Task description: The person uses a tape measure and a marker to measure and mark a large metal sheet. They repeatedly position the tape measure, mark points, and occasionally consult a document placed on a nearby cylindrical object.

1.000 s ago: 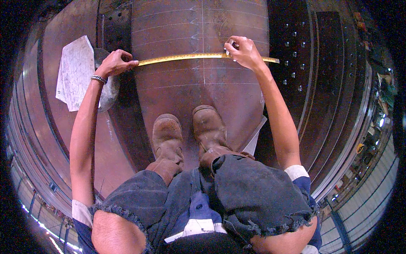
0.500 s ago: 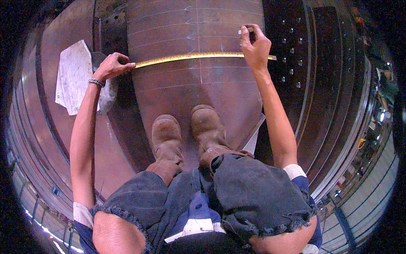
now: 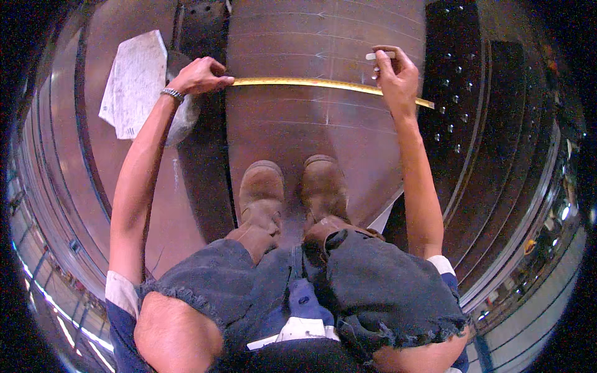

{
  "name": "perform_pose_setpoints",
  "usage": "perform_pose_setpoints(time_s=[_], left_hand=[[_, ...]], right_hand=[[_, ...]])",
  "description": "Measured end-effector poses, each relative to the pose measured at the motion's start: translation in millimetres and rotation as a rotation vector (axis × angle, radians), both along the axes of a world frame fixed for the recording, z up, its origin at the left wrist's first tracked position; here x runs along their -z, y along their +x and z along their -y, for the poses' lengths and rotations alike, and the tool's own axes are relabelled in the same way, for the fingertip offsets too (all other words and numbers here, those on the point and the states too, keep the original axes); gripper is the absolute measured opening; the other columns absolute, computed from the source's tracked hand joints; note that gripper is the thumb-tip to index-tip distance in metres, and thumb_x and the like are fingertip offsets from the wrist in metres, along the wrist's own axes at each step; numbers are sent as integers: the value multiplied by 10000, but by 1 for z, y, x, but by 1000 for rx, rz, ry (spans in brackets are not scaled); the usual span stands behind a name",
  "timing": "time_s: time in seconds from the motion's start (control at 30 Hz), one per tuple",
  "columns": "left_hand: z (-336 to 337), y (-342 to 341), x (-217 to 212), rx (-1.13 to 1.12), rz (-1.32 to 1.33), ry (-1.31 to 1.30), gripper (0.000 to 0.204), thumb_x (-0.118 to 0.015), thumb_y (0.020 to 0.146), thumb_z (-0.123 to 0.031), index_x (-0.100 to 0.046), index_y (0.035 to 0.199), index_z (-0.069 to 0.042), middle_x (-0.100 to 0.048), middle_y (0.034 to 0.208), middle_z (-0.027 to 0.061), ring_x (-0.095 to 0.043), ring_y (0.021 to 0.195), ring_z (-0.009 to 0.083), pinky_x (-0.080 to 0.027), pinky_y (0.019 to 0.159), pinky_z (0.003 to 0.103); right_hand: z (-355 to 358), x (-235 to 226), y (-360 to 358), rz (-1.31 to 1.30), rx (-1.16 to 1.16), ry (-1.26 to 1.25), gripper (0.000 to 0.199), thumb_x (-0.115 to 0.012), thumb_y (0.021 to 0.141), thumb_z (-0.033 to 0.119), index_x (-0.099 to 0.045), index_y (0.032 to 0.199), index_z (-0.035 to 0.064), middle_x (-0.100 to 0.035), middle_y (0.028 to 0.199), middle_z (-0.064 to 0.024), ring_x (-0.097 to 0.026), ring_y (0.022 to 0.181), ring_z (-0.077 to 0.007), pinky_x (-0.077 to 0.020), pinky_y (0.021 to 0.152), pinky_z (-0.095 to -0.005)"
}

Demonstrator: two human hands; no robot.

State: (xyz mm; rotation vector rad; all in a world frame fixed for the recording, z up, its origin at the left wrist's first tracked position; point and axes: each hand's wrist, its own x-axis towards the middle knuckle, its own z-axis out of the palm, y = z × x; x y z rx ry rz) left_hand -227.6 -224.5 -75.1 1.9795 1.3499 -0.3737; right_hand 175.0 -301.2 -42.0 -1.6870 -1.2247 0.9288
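My left hand (image 3: 199,76) pinches the left end of a yellow measuring tape strip (image 3: 298,82) between thumb and fingers. The strip lies across a brown steel plate (image 3: 280,140) marked with pale cross lines and a lengthwise line. My right hand (image 3: 399,78) grips a white chalk stick (image 3: 380,56), its tip pointing left above the plate. Beneath this hand the strip passes, and its silvery end sticks out past the plate's right edge. Whether the right hand also presses on the strip I cannot tell.
My brown boots (image 3: 261,186) stand on the plate. Left of it, a pale angular sheet (image 3: 134,87) lies over a grey rounded piece (image 3: 183,121). Along the right runs a dark, lower steel strip with several shiny bolts (image 3: 457,99). Long steel edges flank both sides.
The view has shifted and turned, so the plate and hands appear further right. The strip's right end now slants nearer to me in the picture. More of the chalk shows. Both grips stay.
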Motion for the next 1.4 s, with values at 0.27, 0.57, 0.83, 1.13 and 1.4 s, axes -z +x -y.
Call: perform_pose_setpoints(time_s=[0.27, 0.57, 0.83, 1.13, 1.4], left_hand=[[0, 7, -5, -15, -48, -44, 532, -660, 783, -576, -749, 878, -60, -734, 827, 96, -702, 803, 238, -537, 748, 373], [-2, 2, 5, -24, -40, -21, 553, -675, 770, -580, -739, 891, -45, -727, 826, 112, -698, 803, 257, -529, 735, 396], [-3, 3, 5, 21, -71, -17, 540, -667, 775, -567, -739, 955, -63, -715, 838, 138, -689, 855, 306, -524, 773, 426], [-3, 3, 1, -6, -96, -78, 691, -698, 728, -638, -721, 1052, -28, -714, 1002, 171, -681, 955, 326, -528, 855, 411], [-3, 4, 1, -9, -114, -79, 685, -693, 734, -631, -714, 1080, -40, -706, 1060, 165, -672, 987, 327, -524, 891, 416]], right_hand=[[-5, -17, -10, -107, 2, -53, 192, -589, 959, 195, -688, 980, 33, -670, 731, -30, -605, 601, -82, -480, 506, -242], [-4, -12, -26, -210, -136, -159, 182, -562, 978, 169, -661, 972, 16, -617, 706, -17, -539, 523, -55, -376, 403, -187], [-17, 14, -73, -80, -398, -354, 221, -538, 972, 181, -660, 979, -3, -634, 661, -27, -564, 516, -64, -427, 405, -217], [-26, 35, -97, 95, -492, -411, 244, -565, 938, 206, -684, 960, -6, -666, 676, -36, -587, 553, -79, -455, 491, -249], [-26, 46, -95, 58, -466, -458, 235, -581, 933, 204, -689, 962, -3, -666, 685, -41, -591, 579, -80, -467, 519, -254]])
